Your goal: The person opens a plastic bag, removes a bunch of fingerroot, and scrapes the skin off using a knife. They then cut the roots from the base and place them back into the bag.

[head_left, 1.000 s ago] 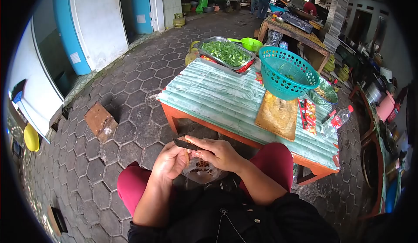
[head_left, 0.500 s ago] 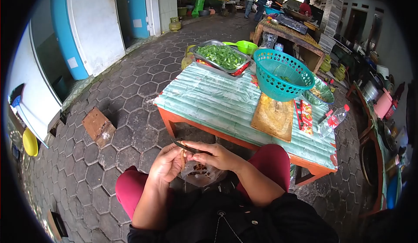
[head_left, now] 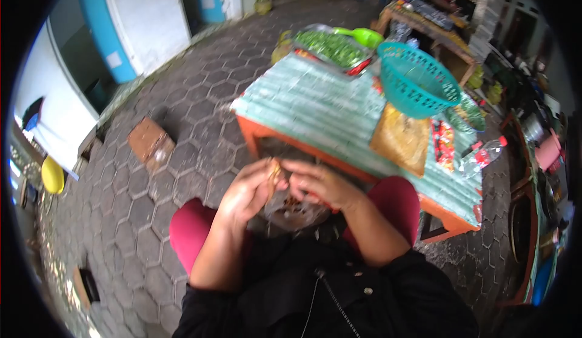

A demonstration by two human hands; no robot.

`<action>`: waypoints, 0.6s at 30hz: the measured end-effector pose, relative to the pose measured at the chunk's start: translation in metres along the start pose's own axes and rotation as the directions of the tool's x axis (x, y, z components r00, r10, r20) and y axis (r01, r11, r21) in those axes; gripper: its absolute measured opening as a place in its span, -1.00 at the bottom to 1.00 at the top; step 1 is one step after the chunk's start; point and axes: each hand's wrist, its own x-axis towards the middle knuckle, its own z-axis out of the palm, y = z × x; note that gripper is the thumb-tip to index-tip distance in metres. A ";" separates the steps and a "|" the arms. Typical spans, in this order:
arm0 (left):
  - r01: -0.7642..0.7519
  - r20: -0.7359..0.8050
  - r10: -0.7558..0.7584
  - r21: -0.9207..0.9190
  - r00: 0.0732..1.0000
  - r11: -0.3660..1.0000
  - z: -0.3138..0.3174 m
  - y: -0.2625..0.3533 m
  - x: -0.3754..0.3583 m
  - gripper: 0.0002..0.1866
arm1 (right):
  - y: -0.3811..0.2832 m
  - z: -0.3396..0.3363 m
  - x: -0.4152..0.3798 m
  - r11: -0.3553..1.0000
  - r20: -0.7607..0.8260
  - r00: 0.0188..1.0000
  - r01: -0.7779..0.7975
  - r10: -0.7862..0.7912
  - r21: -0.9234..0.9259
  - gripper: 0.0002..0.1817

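Note:
My left hand [head_left: 247, 191] is closed, pinching a small knobbly tan piece [head_left: 274, 171] that looks like a root, upright between thumb and fingers. Close beside it, my right hand [head_left: 321, 183] curls with its fingertips near the piece. An orange-red bit, seemingly a knife handle [head_left: 330, 207], shows under the right palm; the blade is hidden or blurred. Below both hands, between my knees, a clear plastic bag [head_left: 285, 218] holds brownish pieces.
Ahead stands a low table [head_left: 315, 117] with a wooden cutting board [head_left: 400, 141], a teal basket [head_left: 418, 86], a tray of chopped greens [head_left: 333, 48], red packets [head_left: 444, 147] and a plastic bottle [head_left: 485, 156]. A brown block [head_left: 150, 142] lies on the paving at left.
The dark blade seen between my hands earlier no longer shows, and the tan piece is now more exposed. My view has shifted, so the table sits further right and higher.

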 end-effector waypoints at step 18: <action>-0.046 -0.153 0.025 -0.136 0.988 0.990 -0.013 -0.003 0.008 -0.81 | -0.001 0.002 0.005 0.999 -0.155 0.988 0.020 -0.027 -0.044 -0.53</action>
